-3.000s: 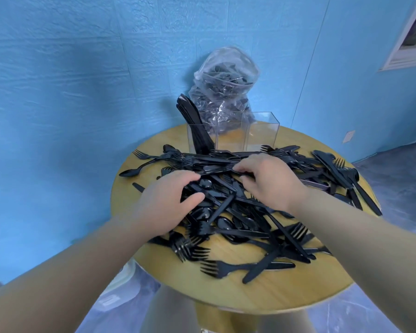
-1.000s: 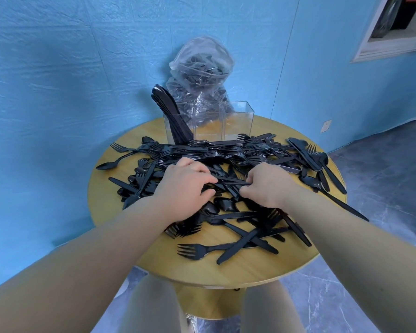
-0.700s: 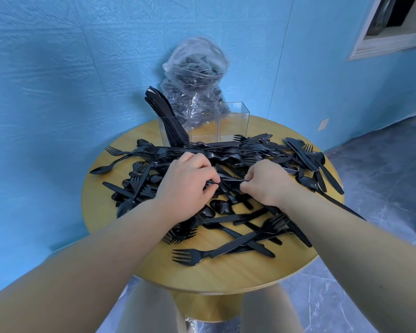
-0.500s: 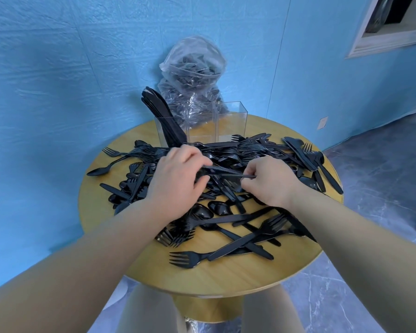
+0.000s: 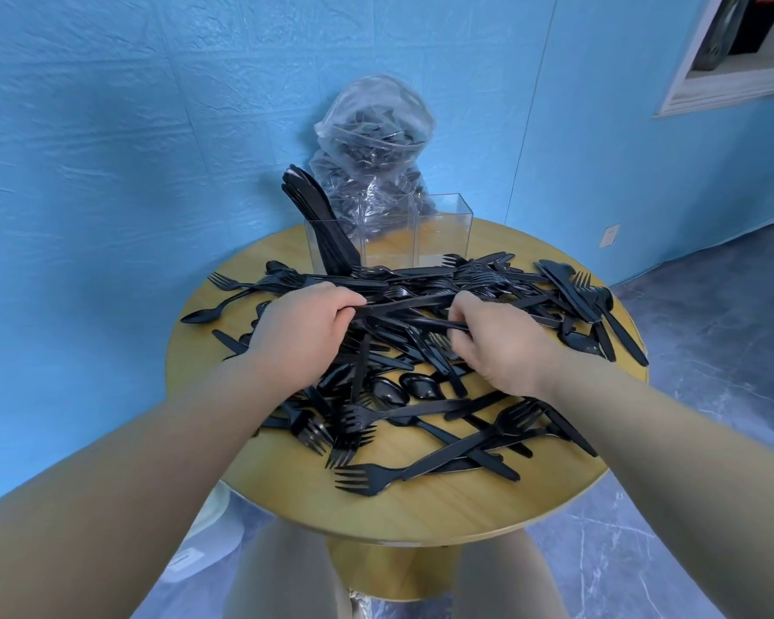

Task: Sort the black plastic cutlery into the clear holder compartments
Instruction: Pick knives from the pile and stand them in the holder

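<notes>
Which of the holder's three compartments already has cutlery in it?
The left compartment: a bundle of black pieces stands in it, leaning left. The middle and right ones look empty.

Both hands (image 5: 302, 332) apparently grip black cutlery (image 5: 403, 306).

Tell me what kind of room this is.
Probably a plain indoor room set up as a sorting station, not a kitchen: a small round wooden table against a textured blue wall, a grey marbled floor, and a wall socket.
</notes>
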Demonstrator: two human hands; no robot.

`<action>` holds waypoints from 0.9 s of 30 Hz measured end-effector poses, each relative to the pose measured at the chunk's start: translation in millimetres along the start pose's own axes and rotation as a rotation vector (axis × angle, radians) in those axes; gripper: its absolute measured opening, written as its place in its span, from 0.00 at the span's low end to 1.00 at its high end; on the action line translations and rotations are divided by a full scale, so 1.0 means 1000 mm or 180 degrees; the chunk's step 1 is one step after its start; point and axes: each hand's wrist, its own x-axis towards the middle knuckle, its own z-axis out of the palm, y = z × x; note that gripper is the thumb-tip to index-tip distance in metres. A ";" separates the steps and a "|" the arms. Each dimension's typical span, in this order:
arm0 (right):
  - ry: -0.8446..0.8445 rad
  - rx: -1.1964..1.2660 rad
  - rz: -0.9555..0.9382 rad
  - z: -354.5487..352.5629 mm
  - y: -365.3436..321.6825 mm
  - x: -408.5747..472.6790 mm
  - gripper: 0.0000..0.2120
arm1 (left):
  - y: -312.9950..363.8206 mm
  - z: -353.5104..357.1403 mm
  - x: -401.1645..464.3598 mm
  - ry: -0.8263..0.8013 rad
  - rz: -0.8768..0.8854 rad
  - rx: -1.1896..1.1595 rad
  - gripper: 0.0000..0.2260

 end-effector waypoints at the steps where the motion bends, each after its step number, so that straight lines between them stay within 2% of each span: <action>1: 0.0000 -0.0043 0.0016 -0.001 0.002 -0.001 0.03 | 0.000 -0.002 0.000 0.0085 -0.0031 -0.0028 0.13; 6: 0.0240 0.0093 0.0240 -0.008 0.012 -0.002 0.04 | 0.000 -0.012 -0.001 0.0454 -0.0110 -0.0143 0.13; 10: 0.0436 0.0169 0.0476 -0.014 0.018 0.002 0.12 | 0.000 -0.017 -0.002 0.0110 0.0150 -0.0098 0.14; 14: 0.0539 0.0372 0.0260 -0.017 0.011 0.000 0.19 | 0.003 -0.022 -0.004 -0.0030 0.0105 -0.0128 0.12; 18: 0.0590 0.0504 -0.0013 -0.018 0.004 0.003 0.15 | 0.006 -0.031 -0.004 0.0139 -0.0358 -0.0624 0.07; 21: 0.0600 0.0665 -0.0183 -0.021 -0.002 0.004 0.07 | 0.006 -0.038 -0.002 0.0239 -0.0510 -0.0896 0.06; 27: 0.0399 0.0984 -0.0270 -0.025 -0.016 0.009 0.08 | 0.004 -0.049 -0.001 0.0250 -0.0742 -0.1355 0.10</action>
